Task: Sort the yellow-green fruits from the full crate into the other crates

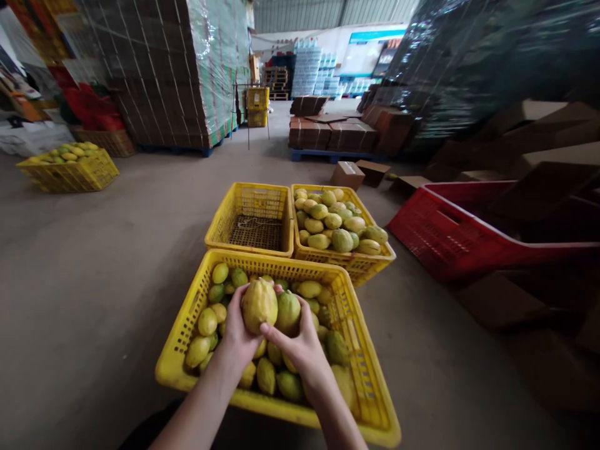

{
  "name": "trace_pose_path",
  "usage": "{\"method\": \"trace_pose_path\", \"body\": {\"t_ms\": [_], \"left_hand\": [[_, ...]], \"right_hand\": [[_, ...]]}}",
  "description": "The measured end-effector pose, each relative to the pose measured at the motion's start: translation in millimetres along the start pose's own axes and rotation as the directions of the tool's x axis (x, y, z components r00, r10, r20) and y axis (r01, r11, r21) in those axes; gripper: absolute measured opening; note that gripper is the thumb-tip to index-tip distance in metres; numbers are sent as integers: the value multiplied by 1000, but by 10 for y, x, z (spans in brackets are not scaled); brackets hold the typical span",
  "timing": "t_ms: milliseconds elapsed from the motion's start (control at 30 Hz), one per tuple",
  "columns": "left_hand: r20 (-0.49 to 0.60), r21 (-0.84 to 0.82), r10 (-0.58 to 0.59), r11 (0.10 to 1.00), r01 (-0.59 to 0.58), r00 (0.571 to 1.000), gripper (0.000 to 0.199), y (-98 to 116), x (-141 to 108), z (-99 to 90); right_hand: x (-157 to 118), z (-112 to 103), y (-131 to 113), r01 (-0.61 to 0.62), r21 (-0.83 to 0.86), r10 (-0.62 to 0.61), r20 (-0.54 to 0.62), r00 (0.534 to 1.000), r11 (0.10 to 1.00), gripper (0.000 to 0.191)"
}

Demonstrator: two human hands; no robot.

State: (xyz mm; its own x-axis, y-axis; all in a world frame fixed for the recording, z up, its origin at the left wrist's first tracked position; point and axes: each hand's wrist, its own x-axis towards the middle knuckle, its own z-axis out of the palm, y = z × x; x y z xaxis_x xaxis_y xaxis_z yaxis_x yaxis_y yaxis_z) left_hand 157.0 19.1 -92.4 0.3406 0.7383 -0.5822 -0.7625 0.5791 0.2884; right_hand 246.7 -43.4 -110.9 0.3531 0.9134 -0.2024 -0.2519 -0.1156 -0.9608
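Note:
My left hand (239, 325) is wrapped round a ribbed yellow fruit (259, 306). Beside it, my right hand (302, 334) holds a greener fruit (287, 312), its thumb reaching across to the base of the yellow one. Both fruits are side by side above a large yellow crate (370, 375) in which many yellow and green fruits lie. Behind it on the left stands a yellow crate (248, 249) with no fruit visible inside. Next to that, on the right, another yellow crate (347, 262) is heaped with fruit.
A red crate (435, 237) with cardboard stands at the right, near loose boxes (501, 300). Farther back are a small carton (347, 175), flat cardboard stacks (332, 134) on a blue pallet and tall wrapped stacks (159, 75). Another fruit-filled yellow crate (79, 175) sits far left.

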Motion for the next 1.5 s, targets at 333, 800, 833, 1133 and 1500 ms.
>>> {"method": "trace_pose_path", "body": {"t_ms": [333, 800, 833, 1133, 1500], "left_hand": [[5, -16, 3, 1000, -3, 1000, 28, -32, 53, -81], [-104, 68, -43, 996, 50, 994, 20, -11, 58, -119], [-122, 70, -46, 996, 55, 991, 20, -3, 45, -100], [-110, -53, -106, 994, 101, 988, 31, 84, -33, -36], [-93, 41, 47, 998, -43, 995, 24, -103, -5, -32]], "right_hand": [[-19, -1, 14, -1, -41, 1, -10, 1000, 999, 87], [-58, -70, 59, 15, -109, -12, 24, 1000, 994, 94], [-55, -75, 53, -2, -103, 4, 26, 1000, 995, 90], [255, -144, 54, -342, 274, 331, 85, 940, 899, 50], [118, 28, 113, 53, -45, -49, 90, 995, 998, 79]]}}
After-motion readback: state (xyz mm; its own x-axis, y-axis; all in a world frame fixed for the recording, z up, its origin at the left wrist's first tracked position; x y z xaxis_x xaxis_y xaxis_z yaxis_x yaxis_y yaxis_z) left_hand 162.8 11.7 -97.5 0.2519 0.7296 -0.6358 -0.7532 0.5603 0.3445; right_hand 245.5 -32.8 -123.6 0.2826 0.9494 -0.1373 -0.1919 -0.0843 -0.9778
